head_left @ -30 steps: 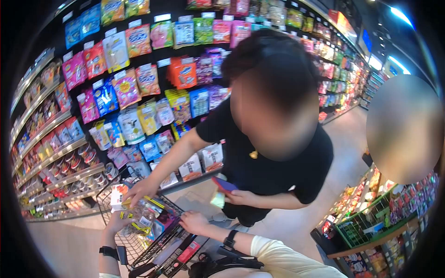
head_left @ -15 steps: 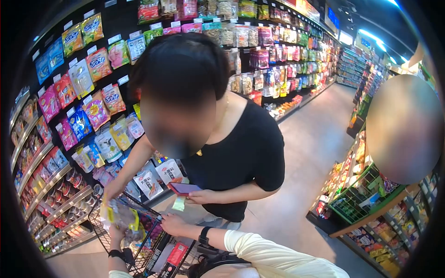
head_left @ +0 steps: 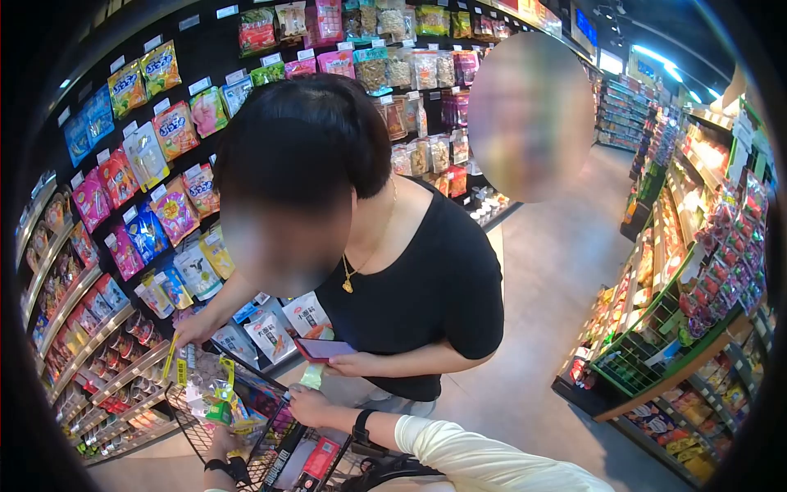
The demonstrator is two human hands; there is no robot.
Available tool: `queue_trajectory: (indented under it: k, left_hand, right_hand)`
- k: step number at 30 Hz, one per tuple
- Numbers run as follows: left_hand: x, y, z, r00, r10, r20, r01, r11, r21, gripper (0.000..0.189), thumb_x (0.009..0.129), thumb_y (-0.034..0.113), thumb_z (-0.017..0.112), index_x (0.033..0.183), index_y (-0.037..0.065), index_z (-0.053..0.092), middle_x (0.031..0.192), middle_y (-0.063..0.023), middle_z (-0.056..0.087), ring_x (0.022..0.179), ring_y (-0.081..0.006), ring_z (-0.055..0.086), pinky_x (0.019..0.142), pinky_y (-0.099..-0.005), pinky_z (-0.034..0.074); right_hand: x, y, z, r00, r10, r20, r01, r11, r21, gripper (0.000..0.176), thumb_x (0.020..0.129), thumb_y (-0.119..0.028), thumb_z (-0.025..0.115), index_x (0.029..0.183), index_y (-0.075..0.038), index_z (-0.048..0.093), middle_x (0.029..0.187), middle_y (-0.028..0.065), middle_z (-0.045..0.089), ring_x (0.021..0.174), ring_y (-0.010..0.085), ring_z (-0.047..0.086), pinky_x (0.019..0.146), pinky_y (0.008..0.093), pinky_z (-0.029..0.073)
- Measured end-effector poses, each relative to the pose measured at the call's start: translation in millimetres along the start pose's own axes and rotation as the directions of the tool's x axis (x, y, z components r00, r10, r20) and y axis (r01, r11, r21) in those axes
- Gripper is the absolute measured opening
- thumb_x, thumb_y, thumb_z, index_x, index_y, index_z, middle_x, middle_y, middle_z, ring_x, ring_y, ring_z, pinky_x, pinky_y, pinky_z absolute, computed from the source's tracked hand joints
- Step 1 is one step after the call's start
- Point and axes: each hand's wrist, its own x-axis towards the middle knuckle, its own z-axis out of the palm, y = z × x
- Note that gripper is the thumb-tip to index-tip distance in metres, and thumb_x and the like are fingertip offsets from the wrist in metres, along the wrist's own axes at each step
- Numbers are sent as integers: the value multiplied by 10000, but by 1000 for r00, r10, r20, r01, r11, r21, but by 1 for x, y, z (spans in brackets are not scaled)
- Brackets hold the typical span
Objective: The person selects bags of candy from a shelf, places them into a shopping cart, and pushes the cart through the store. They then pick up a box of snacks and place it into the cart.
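My right hand (head_left: 311,407), below a cream sleeve and black watch, closes on the near edge of a black wire shopping cart (head_left: 190,439). A pale green slip (head_left: 312,375) sits just above its fingers, below the co-worker's phone. Inside the cart, my left hand (head_left: 223,445) is up against clear snack bags (head_left: 209,375) with yellow and green labels; its fingers are hidden. The co-worker's hand (head_left: 195,328) pinches the yellow-edged top of one bag. A red box (head_left: 320,461) lies in the cart's near part.
A person in a black top (head_left: 434,279) stands close across the cart, holding a red-cased phone (head_left: 326,350). Hanging candy bags (head_left: 175,131) fill the wall behind. Curved snack shelves (head_left: 74,320) stand left; a green wire rack (head_left: 635,361) stands right of the aisle floor (head_left: 541,271).
The snack bags now show more clearly, with the co-worker's hand higher at their top edge. My left hand is lower and slightly right. The view has shifted a little.
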Motion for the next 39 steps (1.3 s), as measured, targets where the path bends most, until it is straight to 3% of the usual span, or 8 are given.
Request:
queue_trajectory:
  k: [5, 8, 14, 22, 26, 30, 34, 39]
  left_hand:
    - [8, -21, 7, 994, -80, 76, 69, 988, 139, 374, 621, 147, 805, 920, 4, 631, 869, -119, 665, 835, -200, 636, 710, -324, 512]
    - [31, -60, 21, 981, -134, 142, 169, 946, -278, 358, 605, 200, 804, 932, 91, 707, 868, -96, 689, 784, -188, 659, 724, -319, 514]
    - [14, -10, -6, 972, -107, 210, 111, 994, -7, 297, 672, 228, 764, 927, 89, 703, 873, -125, 681, 818, -228, 650, 757, -337, 504]
    - [-29, -12, -35, 982, 178, -68, -178, 984, 11, 426, 712, 271, 726, 1082, 76, 643, 978, -167, 652, 935, -279, 617, 811, -374, 480]
    - [-62, 0, -67, 988, 107, -113, -103, 994, 34, 493, 811, 274, 647, 1238, 84, 491, 1113, -137, 589, 1027, -219, 566, 847, -344, 464]
    - [-134, 89, -121, 956, -175, -237, 168, 985, -48, 411, 786, 289, 660, 1118, 54, 602, 990, -142, 655, 927, -263, 619, 818, -357, 480]
    - [-165, 56, -99, 877, -301, -375, 212, 942, -259, 424, 793, 288, 649, 1117, 22, 586, 1016, -175, 641, 947, -296, 616, 839, -371, 478]
    - [-210, 26, -53, 655, -515, -552, 531, 834, -148, 455, 799, 293, 643, 1111, -25, 549, 1016, -242, 615, 971, -365, 590, 859, -412, 466]
  right_hand:
    - [-2, -4, 1, 989, 139, -47, -130, 979, 155, 309, 866, -261, 481, 768, -16, 641, 981, 115, 531, 965, 280, 533, 730, 375, 516]
    - [-1, -2, 6, 991, 114, -71, -103, 983, 152, 308, 865, -263, 484, 759, -21, 642, 969, 112, 532, 950, 284, 540, 727, 371, 517]
    - [-2, -2, -4, 999, 38, -16, -38, 999, 26, 312, 869, -267, 482, 766, -21, 644, 967, 111, 535, 923, 295, 551, 712, 380, 522]
    - [-4, -2, -18, 998, 63, 20, -64, 997, 45, 251, 824, -220, 489, 830, -25, 648, 969, 125, 572, 904, 292, 576, 738, 415, 522]
    - [-4, 5, -16, 983, -183, 29, 185, 981, -66, 164, 724, -140, 543, 732, -38, 671, 795, 140, 641, 871, 278, 578, 705, 415, 490]
    - [-6, 0, -40, 991, -122, 48, 126, 987, -96, 215, 797, -165, 486, 807, -51, 668, 882, 159, 629, 895, 303, 588, 716, 434, 495]
    - [-4, 3, -26, 982, 111, 154, -133, 981, 141, 410, 926, -301, 360, 1008, 4, 621, 1272, 160, 484, 1116, 390, 477, 932, 465, 415]
    - [-4, 1, -23, 991, 110, 81, -120, 983, 137, 357, 909, -276, 422, 1105, -13, 561, 1289, 173, 445, 1129, 363, 467, 954, 438, 395]
